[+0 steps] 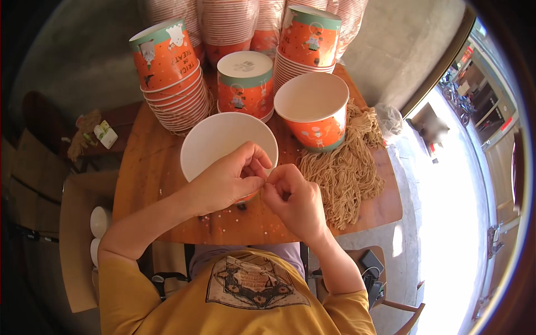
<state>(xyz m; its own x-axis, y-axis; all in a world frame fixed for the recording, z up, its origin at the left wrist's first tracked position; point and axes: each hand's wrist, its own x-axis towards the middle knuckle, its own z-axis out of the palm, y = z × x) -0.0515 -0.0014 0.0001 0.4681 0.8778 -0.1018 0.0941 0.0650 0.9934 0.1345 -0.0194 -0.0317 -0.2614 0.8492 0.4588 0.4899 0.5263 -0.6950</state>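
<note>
A white-lined paper bucket (215, 139) with an orange outside stands open end up at the near side of the wooden table, in front of me. My left hand (237, 177) reaches across its near right rim, thumb and fingers closed in a pinch. Close against it, my right hand (296, 198) is pinched too, just off the rim. Whatever lies between the fingertips is too small to make out. To the right, another upright orange bucket (311, 100) leans slightly over a loose bundle of tan cords (343, 173).
Upside-down bucket stacks stand at the back left (173, 78), back middle (245, 84) and back right (307, 42). Plastic-wrapped stacks (229, 22) are behind them. A cardboard box (78, 223) holding white buckets sits at the left. A chair (377, 262) with dark devices stands right.
</note>
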